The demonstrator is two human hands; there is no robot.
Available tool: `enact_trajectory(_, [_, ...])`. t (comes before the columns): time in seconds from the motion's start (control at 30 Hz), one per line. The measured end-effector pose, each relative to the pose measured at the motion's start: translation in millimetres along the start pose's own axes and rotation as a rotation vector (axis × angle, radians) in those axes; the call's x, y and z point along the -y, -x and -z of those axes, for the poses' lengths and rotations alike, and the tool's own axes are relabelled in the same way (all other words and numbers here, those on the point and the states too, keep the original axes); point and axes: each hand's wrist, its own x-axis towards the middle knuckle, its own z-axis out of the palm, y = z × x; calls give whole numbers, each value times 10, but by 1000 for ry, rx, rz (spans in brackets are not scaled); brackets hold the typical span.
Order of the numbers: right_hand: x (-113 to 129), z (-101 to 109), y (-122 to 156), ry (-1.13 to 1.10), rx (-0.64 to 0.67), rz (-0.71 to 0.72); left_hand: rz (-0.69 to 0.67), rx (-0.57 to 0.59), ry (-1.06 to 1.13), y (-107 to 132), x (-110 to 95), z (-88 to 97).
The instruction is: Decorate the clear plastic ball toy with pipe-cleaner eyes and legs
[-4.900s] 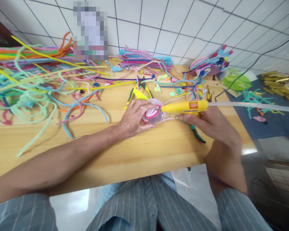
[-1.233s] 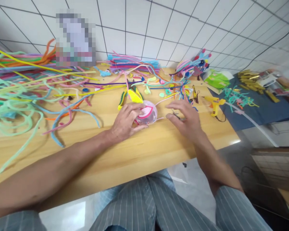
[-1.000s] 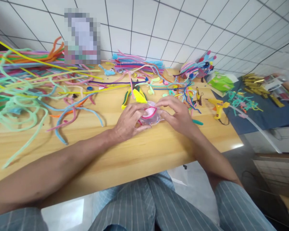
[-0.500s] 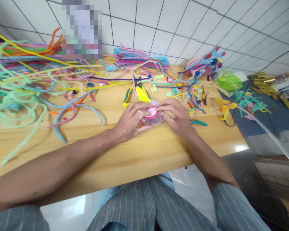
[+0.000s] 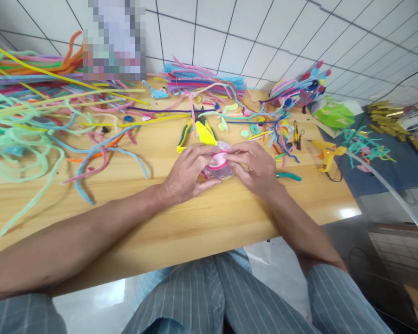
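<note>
A small clear plastic ball with a pink pipe-cleaner loop on it (image 5: 218,163) sits on the wooden table (image 5: 195,218). My left hand (image 5: 186,174) wraps round its left side, fingers curled on it. My right hand (image 5: 252,167) presses its fingertips onto the pink loop from the right. Most of the ball is hidden between the two hands. A yellow glue gun (image 5: 325,152) lies on the table to the right, apart from my hands.
Loose pipe cleaners in many colours (image 5: 38,125) cover the left and back of the table. Yellow-handled pliers (image 5: 195,132) lie just behind the ball, teal-handled cutters (image 5: 288,176) beside my right hand. A pipe-cleaner figure (image 5: 296,90) stands at the back right. A dark blue mat (image 5: 386,167) adjoins on the right.
Earlier my right hand held the glue gun at the ball. The gun now lies on the table, and my right hand has come back and closed onto the pink loop.
</note>
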Motion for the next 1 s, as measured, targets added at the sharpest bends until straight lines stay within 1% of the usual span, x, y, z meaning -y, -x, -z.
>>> enact_trajectory(0.1, [14,-16,0,23,12,1,-10,-16,14,2,2,-5])
enact_trajectory(0.17, [28,-27,-4,41,18,4,-1,-13,-19,7,7,-6])
enact_trajectory(0.3, [42,-44,-3,46,-21,68,-27,3,-89,16,18,5])
enact_trajectory(0.47, [30,-54,10,51,-12,81,-49,1,-96,19,28,11])
enact_trajectory(0.63, [23,-69,1,60,-52,145,-66,7,-110,17,24,12])
enact_trajectory(0.73, [20,-79,0,43,-49,119,-93,-4,-128,2,16,23])
enact_trajectory(0.83, [14,-90,4,24,-63,82,-89,6,-132,-12,14,30])
enact_trajectory(1.0, [11,-99,0,9,-89,115,-64,14,-123,-18,0,30])
